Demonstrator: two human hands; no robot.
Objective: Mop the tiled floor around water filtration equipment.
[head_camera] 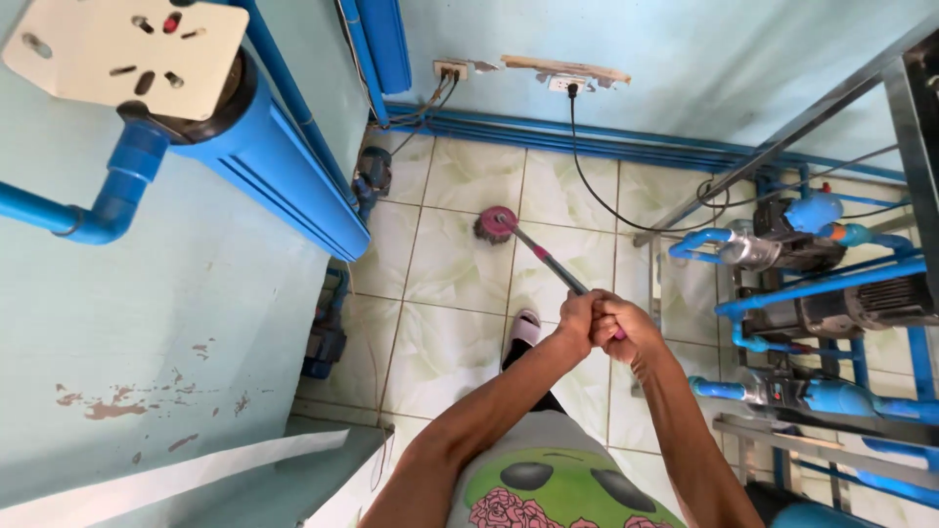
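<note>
Both my hands grip the upper end of a long-handled broom. My left hand and my right hand are closed side by side on the pink and grey handle. The broom's round pink and dark head rests on the pale tiled floor ahead of me, near the far wall. My foot in a pink and white slipper stands just below the hands.
A large blue filter housing with blue pipes hangs on the left wall. Pumps, blue pipes and a metal frame fill the right side. A black cable runs from a wall socket across the floor. A small pump sits in the far left corner.
</note>
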